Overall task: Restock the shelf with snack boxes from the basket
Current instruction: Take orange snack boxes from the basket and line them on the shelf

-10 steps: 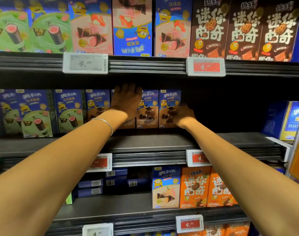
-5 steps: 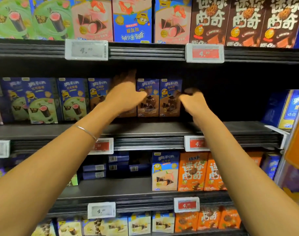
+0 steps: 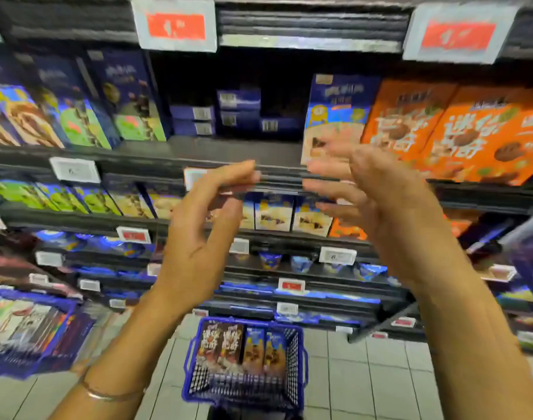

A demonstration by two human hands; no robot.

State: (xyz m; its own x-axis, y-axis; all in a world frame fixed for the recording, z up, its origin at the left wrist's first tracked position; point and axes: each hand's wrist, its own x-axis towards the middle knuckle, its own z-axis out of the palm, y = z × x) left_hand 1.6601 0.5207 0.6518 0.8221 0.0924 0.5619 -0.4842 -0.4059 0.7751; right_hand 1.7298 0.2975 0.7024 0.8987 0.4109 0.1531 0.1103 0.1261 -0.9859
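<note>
A blue wire basket (image 3: 292, 356) stands on the tiled floor below my hands and holds several upright snack boxes (image 3: 242, 348), brown ones on the left and blue ones on the right. My left hand (image 3: 203, 225) and my right hand (image 3: 377, 198) are raised in mid-air in front of the dark shelves (image 3: 229, 153), palms facing each other, fingers relaxed, holding nothing. Blue and orange snack boxes (image 3: 426, 128) stand on the shelf behind my right hand. The view is blurred by motion.
A second blue basket (image 3: 59, 338) full of packets sits at the lower left. Shelves below carry more boxes and blue cups (image 3: 301, 263). Price tags (image 3: 175, 25) hang on the shelf edges. A gap lies in the shelf row (image 3: 244, 147) behind stacked flat blue boxes.
Both hands have come away from the boxes on the middle shelf and pulled back towards me. The view has tilted down, bringing the floor and baskets into sight.
</note>
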